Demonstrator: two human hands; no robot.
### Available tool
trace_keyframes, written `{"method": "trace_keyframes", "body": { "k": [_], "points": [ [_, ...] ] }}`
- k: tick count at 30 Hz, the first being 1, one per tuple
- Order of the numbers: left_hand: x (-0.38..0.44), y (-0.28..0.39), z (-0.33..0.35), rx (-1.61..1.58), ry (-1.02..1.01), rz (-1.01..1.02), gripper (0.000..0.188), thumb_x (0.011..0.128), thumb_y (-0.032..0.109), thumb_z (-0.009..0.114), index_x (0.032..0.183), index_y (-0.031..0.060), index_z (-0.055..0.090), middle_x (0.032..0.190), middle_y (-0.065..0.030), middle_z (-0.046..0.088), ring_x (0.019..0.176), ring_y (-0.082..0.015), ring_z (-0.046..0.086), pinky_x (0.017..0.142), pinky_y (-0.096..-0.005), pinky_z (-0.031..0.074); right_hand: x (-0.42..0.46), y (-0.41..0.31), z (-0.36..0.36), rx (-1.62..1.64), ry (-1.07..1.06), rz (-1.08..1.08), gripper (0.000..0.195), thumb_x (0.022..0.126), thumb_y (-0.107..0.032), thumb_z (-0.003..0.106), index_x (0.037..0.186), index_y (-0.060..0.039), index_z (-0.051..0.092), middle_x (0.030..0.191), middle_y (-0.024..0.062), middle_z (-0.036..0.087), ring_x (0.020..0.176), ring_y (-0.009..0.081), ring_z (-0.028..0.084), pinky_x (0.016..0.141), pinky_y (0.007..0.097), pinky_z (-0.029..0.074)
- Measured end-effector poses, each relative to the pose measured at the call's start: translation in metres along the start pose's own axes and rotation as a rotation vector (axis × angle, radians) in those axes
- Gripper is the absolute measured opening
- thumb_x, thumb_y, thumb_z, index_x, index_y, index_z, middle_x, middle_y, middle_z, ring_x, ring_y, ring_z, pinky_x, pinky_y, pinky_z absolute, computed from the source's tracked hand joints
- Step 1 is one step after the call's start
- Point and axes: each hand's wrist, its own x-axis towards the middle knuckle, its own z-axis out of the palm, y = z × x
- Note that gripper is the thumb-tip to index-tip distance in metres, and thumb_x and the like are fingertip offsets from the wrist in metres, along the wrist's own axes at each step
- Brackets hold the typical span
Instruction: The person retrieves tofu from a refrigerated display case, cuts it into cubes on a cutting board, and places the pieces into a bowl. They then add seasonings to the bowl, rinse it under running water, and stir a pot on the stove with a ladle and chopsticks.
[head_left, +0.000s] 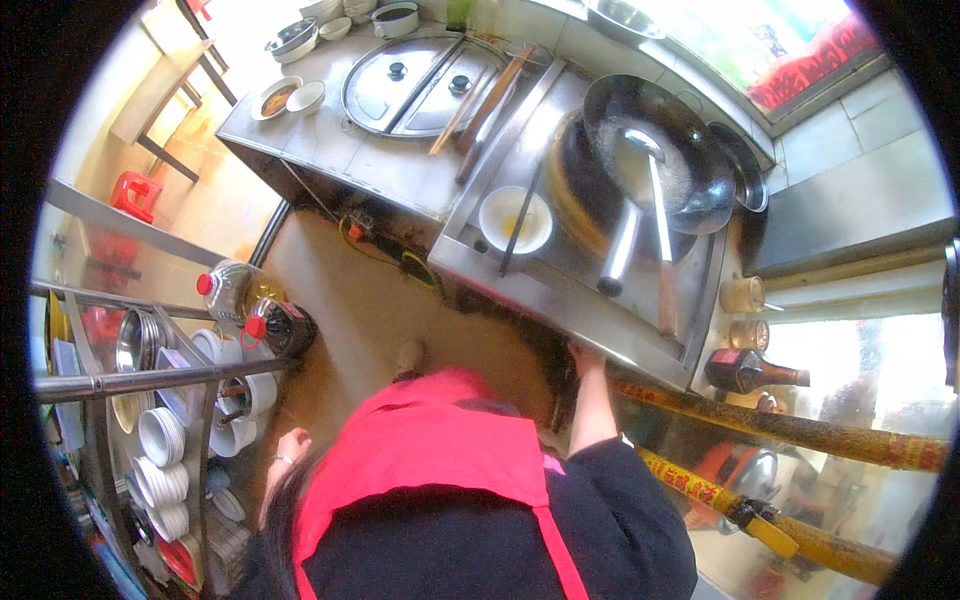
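My right hand (586, 358) reaches to the front edge of the steel stove (495, 281), its fingers partly hidden beneath that edge. My left hand (295, 445) hangs at my side near the dish rack, fingers loosely bent, with nothing seen in it. On the burner sits a black wok (637, 135) holding cloudy liquid. A metal ladle (661, 210) with a wooden handle rests in the wok, its handle reaching over the stove top. Left of the wok, a white bowl (491, 217) has yellow residue inside and dark chopsticks (523, 217) across it.
A lidded steel pot (375, 82) is set into the tiled counter. Oil bottles (289, 326) and stacked white bowls (161, 435) stand on the metal rack at left. Yellow gas pipes (795, 427) run at right, below a brown glass bottle (742, 371).
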Motion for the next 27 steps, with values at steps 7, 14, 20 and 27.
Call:
{"method": "trace_keyframes", "body": {
  "k": [7, 14, 20, 27],
  "points": [
    [-0.034, -0.035, 0.005, 0.009, 0.037, -0.172, 0.030, 0.073, 0.022, 0.064, 0.098, 0.0066, 0.061, 0.089, -0.0135, 0.065, 0.085, -0.0260, 0.062, 0.077, -0.0343, 0.048, 0.004, 0.017, 0.001, -0.596, -0.275, -0.396, 0.033, 0.087, -0.026, 0.050, 0.117, -0.0119, 0.046, 0.116, 0.0061, 0.050, 0.107, 0.0212, 0.047, 0.086, 0.0384, 0.044],
    [-0.034, -0.032, 0.010, 0.028, 0.051, -0.153, 0.033, 0.073, 0.022, 0.062, 0.101, 0.0048, 0.060, 0.090, -0.0159, 0.064, 0.087, -0.0264, 0.061, 0.078, -0.0347, 0.047, 0.008, 0.013, -0.019, -1.129, -0.394, -0.573, 0.037, 0.086, -0.022, 0.053, 0.119, -0.0083, 0.045, 0.119, 0.0074, 0.048, 0.104, 0.0231, 0.049, 0.087, 0.0385, 0.044],
    [0.002, -0.025, -0.006, -0.036, 0.044, -0.082, 0.031, 0.075, 0.021, 0.060, 0.102, 0.0051, 0.060, 0.092, -0.0142, 0.064, 0.085, -0.0245, 0.061, 0.077, -0.0345, 0.048, 0.004, 0.018, -0.027, -1.083, -0.321, -0.645, 0.031, 0.086, -0.017, 0.051, 0.114, -0.0072, 0.047, 0.110, 0.0101, 0.051, 0.098, 0.0258, 0.052, 0.082, 0.0394, 0.046],
    [0.140, 0.103, -0.028, 0.266, -0.160, 0.276, 0.026, 0.079, 0.018, 0.057, 0.101, 0.0035, 0.059, 0.083, -0.0108, 0.063, 0.078, -0.0203, 0.061, 0.070, -0.0339, 0.049, -0.040, 0.012, 0.035, -0.880, 0.131, 0.098, 0.016, 0.075, -0.016, 0.059, 0.086, -0.0047, 0.061, 0.077, 0.0128, 0.061, 0.068, 0.0267, 0.060, 0.058, 0.0407, 0.048]
  ]
}}
